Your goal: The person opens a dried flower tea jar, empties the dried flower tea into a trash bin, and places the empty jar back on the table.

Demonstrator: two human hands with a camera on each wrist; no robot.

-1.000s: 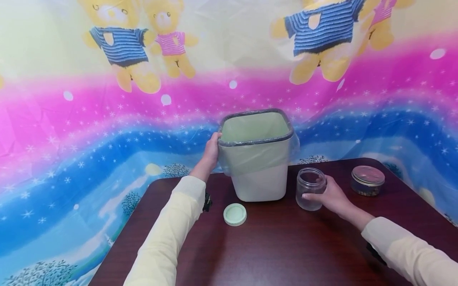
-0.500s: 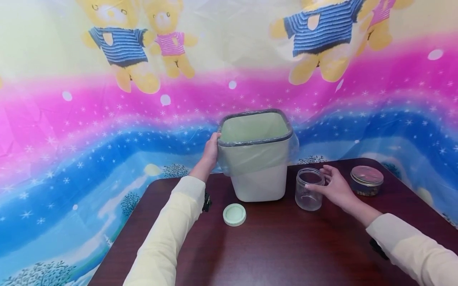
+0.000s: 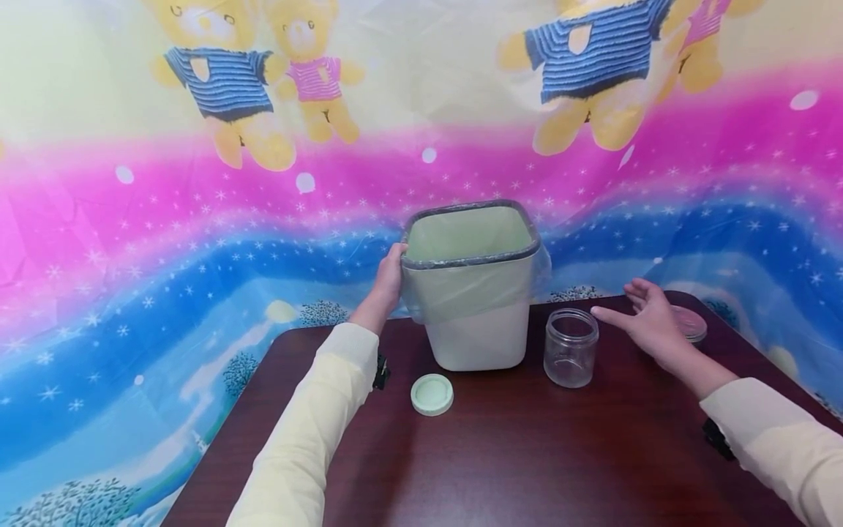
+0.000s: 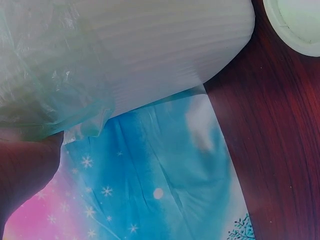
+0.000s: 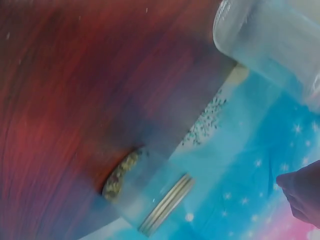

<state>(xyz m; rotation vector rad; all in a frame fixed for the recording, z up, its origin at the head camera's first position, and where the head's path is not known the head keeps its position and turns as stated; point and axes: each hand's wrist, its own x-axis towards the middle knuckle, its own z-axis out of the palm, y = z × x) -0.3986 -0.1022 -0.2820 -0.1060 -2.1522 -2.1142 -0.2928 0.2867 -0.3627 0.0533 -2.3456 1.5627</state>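
My left hand (image 3: 388,278) grips the upper left side of a white trash bin (image 3: 477,329), thumb at the grey rim and the other fingers mostly hidden. A thin translucent bag (image 4: 55,85) lines the bin and hangs over its outside. My right hand (image 3: 652,322) is in the air with fingers spread, holding nothing. Left of it a clear glass jar (image 3: 570,359) stands upright and uncovered. Behind the hand, partly covered by it, is a low clear jar with a reddish lid (image 3: 690,322); the right wrist view shows small brownish bits (image 5: 120,175) at its bottom.
A pale green round lid (image 3: 432,395) lies on the dark wooden table (image 3: 500,461), in front of the bin. Close behind the table's far edge hangs a cloth printed with bears (image 3: 356,183).
My right hand has let go of the glass jar, opened its fingers and moved right, over toward the lidded jar. The glass jar and my left hand on the bin have stayed in place.
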